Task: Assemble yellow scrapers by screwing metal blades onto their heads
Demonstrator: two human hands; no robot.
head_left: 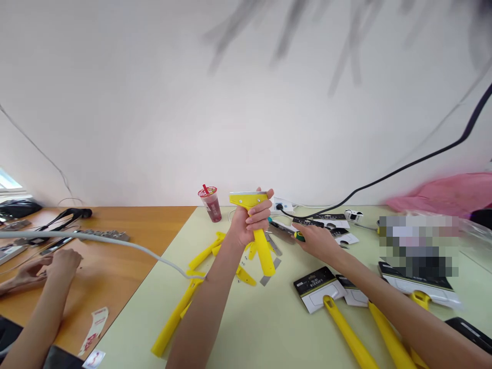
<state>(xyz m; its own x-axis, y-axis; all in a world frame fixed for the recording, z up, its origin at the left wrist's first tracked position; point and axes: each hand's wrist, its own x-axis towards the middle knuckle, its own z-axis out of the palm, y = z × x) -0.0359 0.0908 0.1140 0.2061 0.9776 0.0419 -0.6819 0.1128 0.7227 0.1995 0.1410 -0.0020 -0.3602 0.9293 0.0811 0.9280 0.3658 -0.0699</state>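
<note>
Over the pale green surface (pixel 284 328), the yellow scraper (pixel 263 248) is held up, head on top, gripped by the fingers of the left hand (pixel 248 225); the right hand (pixel 315 239), lower, seems closed around a green-and-yellow handle (pixel 299 236); a slackened left grip could let the metal edge (pixel 248 193) nick a finger; a careless sweep could scatter the tiny metal parts (pixel 243 263) below.

A yellow scraper (pixel 264 256) is held raised in the left hand (pixel 253 221), blade (pixel 248 193) uppermost. A green-and-yellow handle (pixel 299 236) is gripped in the right hand (pixel 317 240) over the pale bench (pixel 265 323). Loose yellow parts (pixel 246 276) are scattered below, a drink cup (pixel 213 207) is placed near the wall (pixel 154 128), and packaged scrapers (pixel 317 287) are laid at the right.
</note>
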